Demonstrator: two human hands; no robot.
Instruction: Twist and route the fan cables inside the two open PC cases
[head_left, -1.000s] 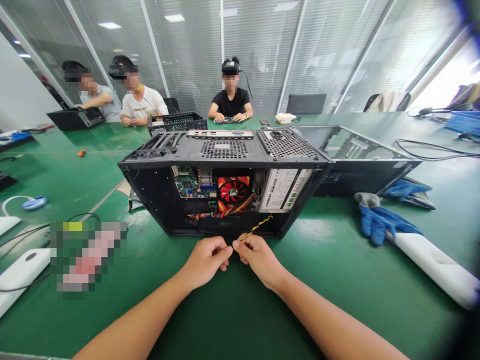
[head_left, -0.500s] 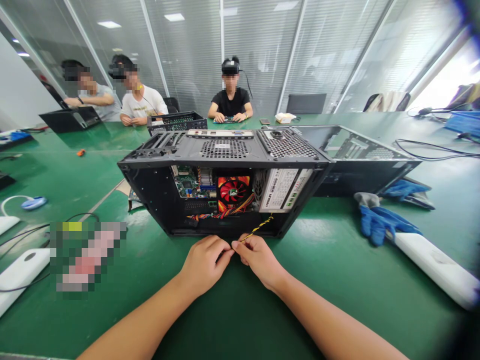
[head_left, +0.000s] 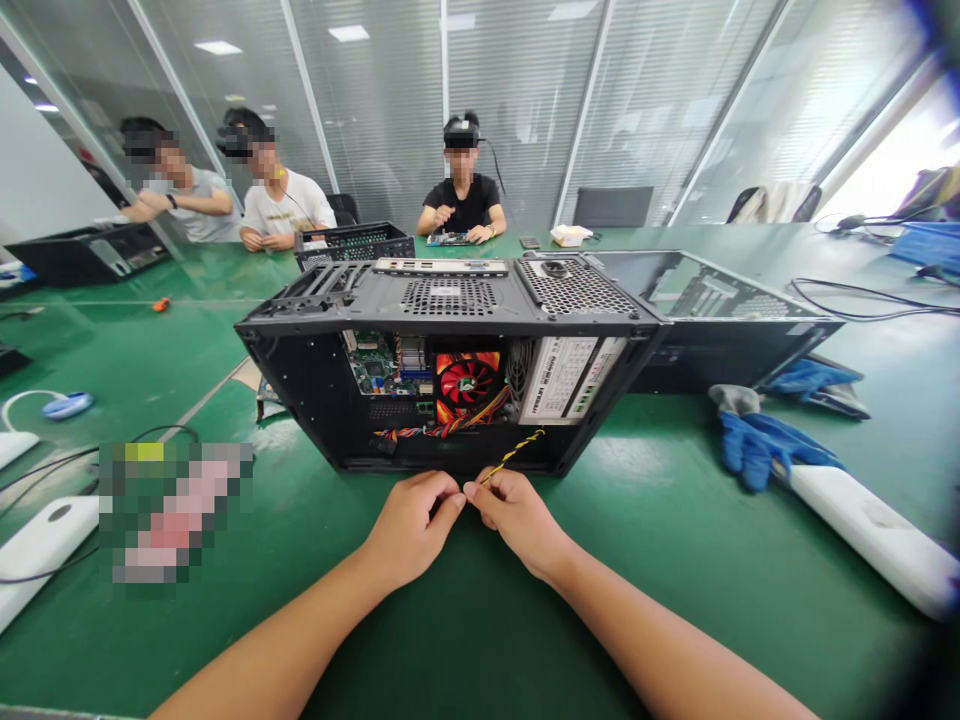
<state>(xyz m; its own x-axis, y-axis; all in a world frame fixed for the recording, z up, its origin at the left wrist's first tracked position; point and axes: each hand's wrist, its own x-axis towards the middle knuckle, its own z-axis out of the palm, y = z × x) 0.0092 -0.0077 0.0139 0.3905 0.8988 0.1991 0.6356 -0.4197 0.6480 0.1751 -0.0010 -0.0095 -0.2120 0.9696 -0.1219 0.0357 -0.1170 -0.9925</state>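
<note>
A yellow-and-black twisted cable runs from inside the computer case down into my fingers. My right hand is closed in a pinch around it. Fingertip to fingertip with it, my left hand also pinches, at the cable's near end, which the fingers mostly hide. Just beyond both hands the black computer case lies on its side, open toward me. Inside it show a red fan, a motherboard, a labelled power supply and a bundle of coloured wires.
To the right lie blue gloves and a white power strip. Another case stands behind them. At left are a white device and black cables. Three people sit across the green table, one behind a circuit board.
My hands have barely moved and keep their pinch. At far left a co-worker's case has shifted left and tipped lower. The person opposite has raised a hand from the board.
</note>
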